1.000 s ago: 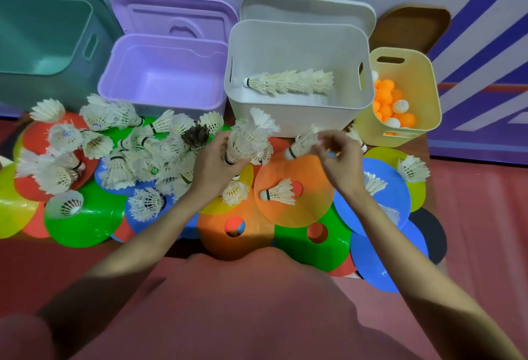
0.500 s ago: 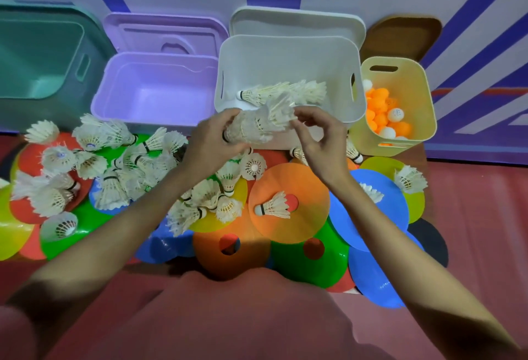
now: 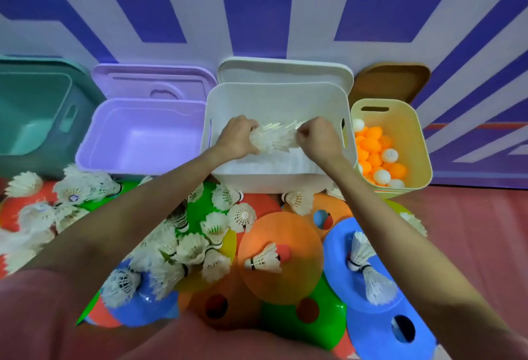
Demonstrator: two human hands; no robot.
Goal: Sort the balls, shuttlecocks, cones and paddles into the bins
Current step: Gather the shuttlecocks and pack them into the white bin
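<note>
Inside the white bin [image 3: 223,119], at about 12 o'clock from the person, both hands now hold a stacked bundle of shuttlecocks [image 3: 274,141] lying crosswise over the bin's floor. The left hand [image 3: 238,138] has its fingers curled round the 9 o'clock end of the bundle; the right hand [image 3: 318,138] pinches the 3 o'clock end with bent fingers. Half a second ago the same bundle was held at the bin's near rim, above the floor pile; it has since been carried forward and down into the bin, and both arms have stretched out.

At 1 o'clock the yellow bin [image 3: 411,119] holds orange and white balls [image 3: 374,156]. At 11 o'clock stands the purple bin [image 3: 94,142], and at 10 o'clock the teal bin [image 3: 65,113]; nothing shows in either.

On the red floor [image 3: 471,222] at 6 to 9 o'clock lie loose shuttlecocks [image 3: 194,248] scattered over flat disc cones [image 3: 285,282] in orange, green, blue, yellow and red. One shuttlecock [image 3: 264,259] rests alone on an orange cone, as before, and two more [image 3: 365,268] lie on a blue cone at 4 o'clock.
</note>
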